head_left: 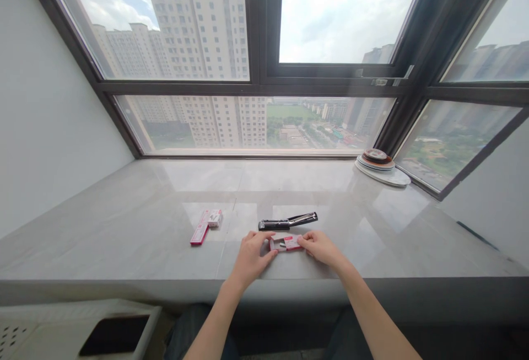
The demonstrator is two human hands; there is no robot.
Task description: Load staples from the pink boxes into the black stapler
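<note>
Low over the sill, a small red-and-white staple box (291, 242) is between my two hands. My left hand (253, 258) grips its left end, thumb in front and fingers behind. My right hand (320, 247) pinches the right end. The left part of the box shows its open inside, and a small grey strip, seemingly staples (282, 245), lies in it. Just behind the box rests a black stapler (275, 224), its top arm swung up to the right.
To the left lie a long pink-and-white box (200, 230) and a smaller white-and-red box (215, 218) touching it. Stacked plates (382, 173) stand in the back right corner by the window. Below the sill's front edge, a dark phone-like slab (114, 335) lies on a white surface (49, 321).
</note>
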